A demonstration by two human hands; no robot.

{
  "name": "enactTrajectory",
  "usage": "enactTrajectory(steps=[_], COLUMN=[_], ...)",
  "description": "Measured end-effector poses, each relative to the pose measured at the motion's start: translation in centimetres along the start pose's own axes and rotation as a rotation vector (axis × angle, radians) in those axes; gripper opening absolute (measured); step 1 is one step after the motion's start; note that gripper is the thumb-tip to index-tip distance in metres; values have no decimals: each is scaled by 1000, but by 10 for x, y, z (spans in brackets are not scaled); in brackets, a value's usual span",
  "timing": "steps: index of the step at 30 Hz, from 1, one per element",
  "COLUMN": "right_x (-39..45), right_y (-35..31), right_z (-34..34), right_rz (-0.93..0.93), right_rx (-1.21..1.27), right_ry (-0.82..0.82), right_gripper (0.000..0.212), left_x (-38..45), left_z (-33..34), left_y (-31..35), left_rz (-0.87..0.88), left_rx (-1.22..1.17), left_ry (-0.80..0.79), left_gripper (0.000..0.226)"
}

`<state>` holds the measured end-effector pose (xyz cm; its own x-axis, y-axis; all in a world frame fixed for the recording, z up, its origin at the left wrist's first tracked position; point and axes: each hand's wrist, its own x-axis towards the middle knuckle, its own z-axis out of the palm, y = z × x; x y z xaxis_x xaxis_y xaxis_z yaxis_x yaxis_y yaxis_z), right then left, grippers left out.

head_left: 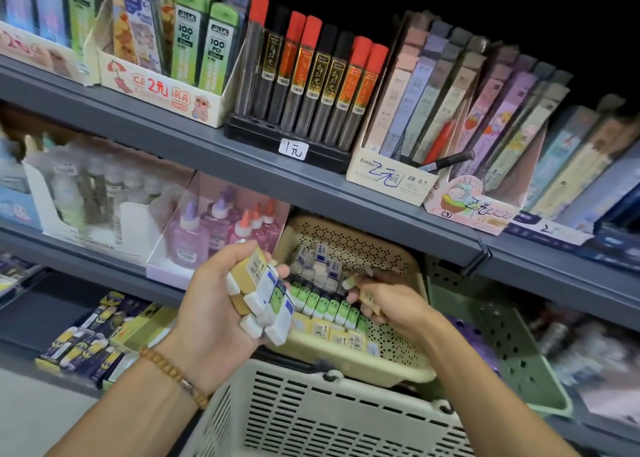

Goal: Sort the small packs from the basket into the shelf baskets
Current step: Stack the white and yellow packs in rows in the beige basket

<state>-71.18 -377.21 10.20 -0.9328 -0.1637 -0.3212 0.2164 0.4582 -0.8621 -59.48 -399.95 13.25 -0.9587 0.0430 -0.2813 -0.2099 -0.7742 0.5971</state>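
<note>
Nearest the camera, at the bottom edge, stands a pale slatted shopping basket point(332, 418); its lower part is cut off by the frame and its inside is not visible; a dark handle crosses its far rim.

Just above it the left hand point(214, 304), with a bead bracelet point(173, 375) on the wrist, curls its fingers and thumb round a handful of small packs point(263, 297); this grip is closed on several at once, white, yellow and one green-faced; their long axes run roughly from upper left to lower right, short ends toward the camera; how many it holds is hard to count.

To the right, the right hand point(384, 304) reaches over the cream shelf basket point(391, 349); its fingers are curled and pinch one small tan pack point(367, 300), long axis slanting down to the right; the fingertips are blurred and partly hidden behind the pack.

Inside the cream basket lie rows of packs; a row of green-faced packs point(329, 306) stands on end across the middle, yellow ones point(332, 332) in front, white-and-blue ones point(322, 262) behind; the left hand hides the basket's left part.

Beside it to the right is a green shelf basket point(512, 349), its contents blurred.

Farther back on the same shelf stand glue bottles point(221, 228); on the shelf above, lead tubes with red and black caps point(311, 82) stand upright in a black rack.
</note>
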Motion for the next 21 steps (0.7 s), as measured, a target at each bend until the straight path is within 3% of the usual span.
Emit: enactTrajectory(steps=[3,8,13,17,21], right_x=[-2,-3,-9,-8,-6], right_y=[5,9,4,3,8], right_z=[-4,-18,-18,-12,-1], right_rz=[11,26,4,87,251], right_rx=[-23,-82,-264,-669,-556], right_ry=[44,268,238,159,145], right_gripper=[17,15,16,20,20], left_x=[-1,1,2,0,-1], left_z=[1,3,7,3,0], left_y=[-1,-7,-8,-2,3], left_rz=[-6,-16,-4,20,42], left_rx=[-3,17,14,4,-16], left_ry=[-7,3,21,6,-2], left_gripper=[21,23,25,23,24])
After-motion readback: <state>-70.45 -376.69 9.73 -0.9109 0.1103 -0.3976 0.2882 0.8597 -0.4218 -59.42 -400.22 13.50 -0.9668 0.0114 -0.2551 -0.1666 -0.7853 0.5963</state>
